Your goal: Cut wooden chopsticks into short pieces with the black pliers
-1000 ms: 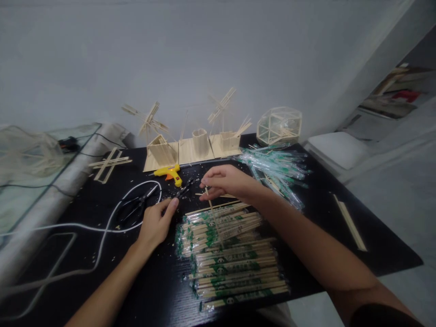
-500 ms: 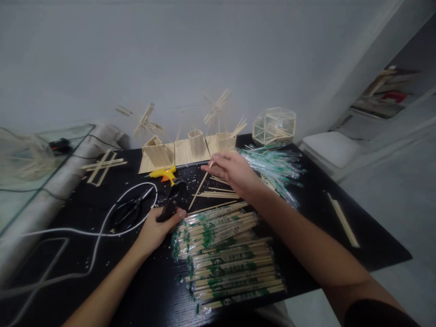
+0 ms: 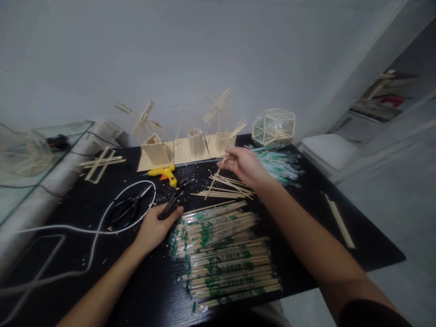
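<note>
My left hand (image 3: 157,228) is closed around the handles of black pliers (image 3: 174,200), held low over the dark table. Between the fingertips of my right hand (image 3: 243,165) is a thin wooden chopstick (image 3: 213,182), slanting down toward the table. Below it lie several loose chopsticks (image 3: 230,186). Close to my left hand, a stack of wrapped chopsticks (image 3: 226,259) in clear and green film covers the near part of the table. A yellow glue gun (image 3: 164,173) lies beyond the pliers.
Wooden stick models stand on light boards (image 3: 182,154) along the wall. Behind my right hand are torn wrappers (image 3: 281,165) and a stick-framed polyhedron (image 3: 274,126). Scissors (image 3: 131,206) and a white cable (image 3: 98,231) lie left; joined sticks (image 3: 102,164) lie further back.
My right hand has shifted right with the chopstick, away from the pliers. The pliers in my left hand have turned, their jaws now pointing up and right.
</note>
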Action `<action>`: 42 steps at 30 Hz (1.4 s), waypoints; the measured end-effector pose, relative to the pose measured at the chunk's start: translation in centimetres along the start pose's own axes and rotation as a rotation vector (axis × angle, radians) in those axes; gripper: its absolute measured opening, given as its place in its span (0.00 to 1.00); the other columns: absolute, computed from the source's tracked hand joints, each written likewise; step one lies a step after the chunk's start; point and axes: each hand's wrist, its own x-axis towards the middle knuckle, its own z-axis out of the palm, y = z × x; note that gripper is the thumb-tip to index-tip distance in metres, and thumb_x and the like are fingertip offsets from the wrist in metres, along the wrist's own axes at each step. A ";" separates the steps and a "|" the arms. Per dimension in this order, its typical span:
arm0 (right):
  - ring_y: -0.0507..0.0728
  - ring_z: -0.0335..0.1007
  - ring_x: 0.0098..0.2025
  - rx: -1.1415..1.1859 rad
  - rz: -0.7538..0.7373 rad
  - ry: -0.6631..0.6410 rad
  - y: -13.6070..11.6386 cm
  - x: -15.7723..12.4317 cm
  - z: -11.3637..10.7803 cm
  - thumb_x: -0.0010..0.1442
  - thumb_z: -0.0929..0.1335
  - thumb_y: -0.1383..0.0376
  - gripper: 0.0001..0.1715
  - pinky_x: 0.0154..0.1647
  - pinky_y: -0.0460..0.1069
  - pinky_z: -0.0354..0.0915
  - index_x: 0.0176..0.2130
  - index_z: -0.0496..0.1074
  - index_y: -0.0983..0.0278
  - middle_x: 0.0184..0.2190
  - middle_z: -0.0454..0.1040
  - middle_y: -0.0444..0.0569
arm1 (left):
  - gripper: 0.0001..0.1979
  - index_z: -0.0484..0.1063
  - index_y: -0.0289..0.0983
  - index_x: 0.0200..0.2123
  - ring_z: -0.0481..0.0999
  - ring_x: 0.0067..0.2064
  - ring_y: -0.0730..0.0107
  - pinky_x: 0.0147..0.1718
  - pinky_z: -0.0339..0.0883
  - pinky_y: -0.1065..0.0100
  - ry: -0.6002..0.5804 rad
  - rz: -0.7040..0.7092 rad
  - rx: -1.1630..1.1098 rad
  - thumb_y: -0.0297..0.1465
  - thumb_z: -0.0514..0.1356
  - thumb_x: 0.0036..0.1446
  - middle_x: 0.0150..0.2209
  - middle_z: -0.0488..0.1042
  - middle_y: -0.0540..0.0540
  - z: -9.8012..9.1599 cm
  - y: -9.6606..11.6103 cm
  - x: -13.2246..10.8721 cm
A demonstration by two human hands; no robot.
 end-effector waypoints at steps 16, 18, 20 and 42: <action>0.56 0.77 0.30 -0.812 0.366 -0.324 0.5 -1.0 -0.4 0.56 0.69 0.70 0.10 0.27 0.48 0.76 0.24 0.66 0.63 0.24 0.77 0.51 | 0.22 0.71 0.37 0.23 0.63 0.26 0.71 0.25 0.56 0.71 -0.028 0.089 0.123 0.49 0.61 0.57 0.22 0.67 0.52 -0.1 0.1 0.1; 0.56 0.77 0.30 -0.846 0.367 -0.323 0.2 -1.0 -0.8 0.56 0.70 0.71 0.11 0.27 0.48 0.76 0.25 0.67 0.63 0.26 0.79 0.52 | 0.22 0.72 0.36 0.24 0.64 0.26 0.71 0.26 0.58 0.71 -0.037 0.088 0.123 0.49 0.61 0.58 0.23 0.68 0.52 -0.1 0.0 0.2; 0.56 0.76 0.26 -0.890 0.289 -0.233 -0.3 -0.5 -1.6 0.57 0.70 0.72 0.10 0.26 0.50 0.75 0.26 0.69 0.64 0.25 0.78 0.52 | 0.22 0.73 0.36 0.25 0.65 0.27 0.71 0.27 0.58 0.71 -0.046 0.082 0.125 0.49 0.61 0.58 0.24 0.69 0.52 -0.1 -0.2 0.2; 0.62 0.81 0.33 -0.353 -0.479 0.882 -2.9 6.5 -15.2 0.58 0.67 0.70 0.16 0.30 0.57 0.78 0.47 0.73 0.71 0.38 0.80 0.60 | 0.23 0.78 0.36 0.27 0.70 0.28 0.67 0.28 0.63 0.71 -0.053 0.084 0.146 0.50 0.60 0.56 0.24 0.74 0.50 0.1 0.4 0.2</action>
